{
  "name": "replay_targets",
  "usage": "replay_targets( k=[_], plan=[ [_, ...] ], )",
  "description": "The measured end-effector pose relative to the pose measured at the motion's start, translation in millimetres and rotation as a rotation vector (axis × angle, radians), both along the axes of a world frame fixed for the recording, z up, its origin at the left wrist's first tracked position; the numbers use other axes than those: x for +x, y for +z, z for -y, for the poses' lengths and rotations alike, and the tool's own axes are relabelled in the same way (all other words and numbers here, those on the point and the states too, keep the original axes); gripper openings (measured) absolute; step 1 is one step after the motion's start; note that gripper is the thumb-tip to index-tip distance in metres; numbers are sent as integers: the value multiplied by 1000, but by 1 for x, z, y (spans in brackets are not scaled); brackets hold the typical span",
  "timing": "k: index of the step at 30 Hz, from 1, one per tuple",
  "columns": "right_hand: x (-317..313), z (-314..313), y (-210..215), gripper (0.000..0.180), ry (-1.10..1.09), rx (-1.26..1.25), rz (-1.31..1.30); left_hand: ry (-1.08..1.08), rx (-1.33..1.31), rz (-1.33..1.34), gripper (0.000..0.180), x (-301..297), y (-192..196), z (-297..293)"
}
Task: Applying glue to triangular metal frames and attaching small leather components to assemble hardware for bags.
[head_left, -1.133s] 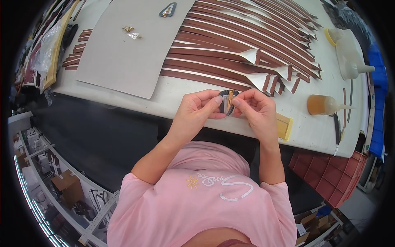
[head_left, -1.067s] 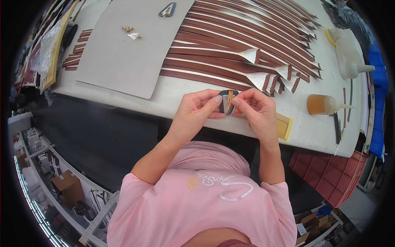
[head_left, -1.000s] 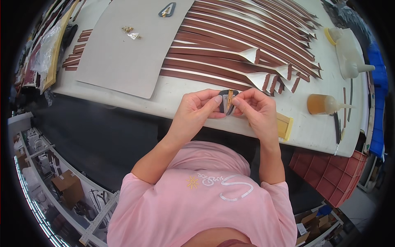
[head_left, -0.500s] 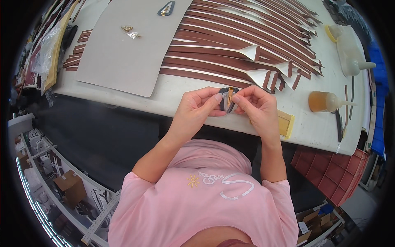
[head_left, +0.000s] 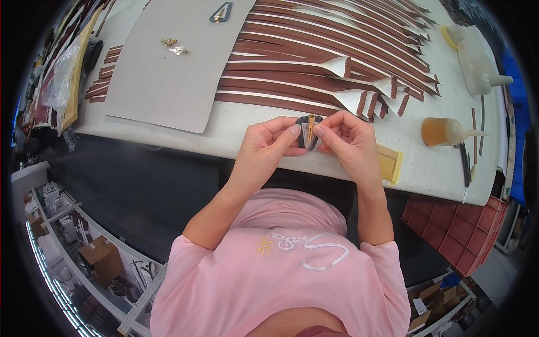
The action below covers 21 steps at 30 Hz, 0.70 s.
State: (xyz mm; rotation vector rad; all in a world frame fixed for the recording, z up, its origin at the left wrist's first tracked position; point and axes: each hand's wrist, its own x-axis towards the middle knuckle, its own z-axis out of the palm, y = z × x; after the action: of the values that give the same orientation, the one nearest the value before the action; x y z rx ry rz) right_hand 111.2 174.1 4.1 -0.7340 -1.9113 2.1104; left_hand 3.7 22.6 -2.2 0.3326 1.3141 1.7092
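Note:
Between my hands, over the table's front edge, is a small dark triangular piece (head_left: 302, 139) with a narrow gold-coloured metal part (head_left: 311, 126) on it. My left hand (head_left: 263, 147) pinches its left side between thumb and fingers. The thumb and fingertips of my right hand (head_left: 352, 147) close on its right side, at the gold part. A similar dark triangular piece (head_left: 220, 12) with a gold part lies on the grey board (head_left: 163, 90). Near it are small gold metal pieces (head_left: 169, 41) and a small clear piece (head_left: 178, 50).
Many brown strips (head_left: 292, 48) with white edges cover the table beyond my hands. To the right stand a bottle of amber liquid (head_left: 441, 132) and a larger whitish bottle (head_left: 477, 67). A yellow-edged block (head_left: 388, 163) lies by my right wrist. A red crate (head_left: 455, 227) sits below the table.
Both hands have shifted very slightly left with the triangular piece, which is turned a little. The grip of both hands stays about the same.

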Motion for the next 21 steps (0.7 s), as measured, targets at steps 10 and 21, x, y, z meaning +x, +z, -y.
replay_targets(
  k=[10,21],
  plan=[
    [0,0,2,13,-3,-50,5,3,-5,-15,25,2,1,0],
    [2,3,-3,12,28,-100,-62,69,-3,-40,19,6,2,-1]
  ],
)
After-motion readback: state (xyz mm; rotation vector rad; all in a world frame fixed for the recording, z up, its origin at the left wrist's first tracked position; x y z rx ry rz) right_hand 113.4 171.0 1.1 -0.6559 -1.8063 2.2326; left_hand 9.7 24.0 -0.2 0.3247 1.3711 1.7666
